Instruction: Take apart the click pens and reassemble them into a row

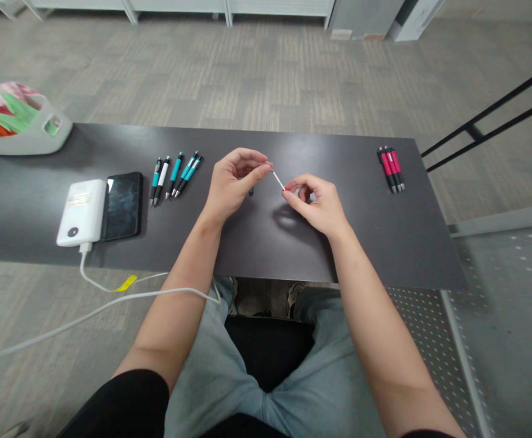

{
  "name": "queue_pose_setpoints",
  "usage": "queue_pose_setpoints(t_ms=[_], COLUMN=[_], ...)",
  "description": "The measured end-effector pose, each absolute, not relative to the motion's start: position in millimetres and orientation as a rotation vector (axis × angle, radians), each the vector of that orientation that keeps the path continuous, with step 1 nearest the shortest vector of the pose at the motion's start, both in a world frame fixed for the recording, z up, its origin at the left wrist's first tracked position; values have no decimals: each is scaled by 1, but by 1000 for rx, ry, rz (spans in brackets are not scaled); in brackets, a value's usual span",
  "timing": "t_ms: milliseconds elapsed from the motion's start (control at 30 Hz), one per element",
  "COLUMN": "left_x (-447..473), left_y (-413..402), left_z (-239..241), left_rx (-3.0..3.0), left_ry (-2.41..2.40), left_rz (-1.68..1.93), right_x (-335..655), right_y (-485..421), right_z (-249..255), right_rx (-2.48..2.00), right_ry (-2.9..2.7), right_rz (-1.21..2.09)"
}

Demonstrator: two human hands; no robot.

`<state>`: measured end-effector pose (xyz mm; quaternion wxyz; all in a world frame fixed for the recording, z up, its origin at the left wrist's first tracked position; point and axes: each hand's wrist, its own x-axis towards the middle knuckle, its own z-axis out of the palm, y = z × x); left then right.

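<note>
We sit at a dark surface (pixel 385 243) — grey carpet floor (pixel 270 73) beyond it, black railing (pixel 489 125) to its right.

No text, brand or number can be read anywhere here. The white power bank (pixel 76 212) carries a pale label on its top face, with what may be lines of print, but they are too small and blurred to make out. The yellow tag (pixel 125 283) on the white cable (pixel 111 298) shows no legible marking either.
</note>
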<state>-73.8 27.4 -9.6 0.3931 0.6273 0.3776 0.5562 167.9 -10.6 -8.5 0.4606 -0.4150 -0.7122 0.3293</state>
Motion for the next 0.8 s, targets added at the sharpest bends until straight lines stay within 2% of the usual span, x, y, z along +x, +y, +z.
queue_pose_setpoints(t_ms=[467, 633, 800], left_x=[-76, -113, -132], left_y=[18, 30, 28], left_z=[2, -6, -13], left_rx=[1717, 1896, 2181], left_ry=[910, 1225, 1532], left_rz=[1219, 1210, 834], right_x=[170, 170, 169], right_y=[-10, -11, -10], right_z=[-9, -9, -8], right_rx=[-1025, -1050, -1040], right_ry=[-1795, -1791, -1781], right_rz=[743, 739, 744])
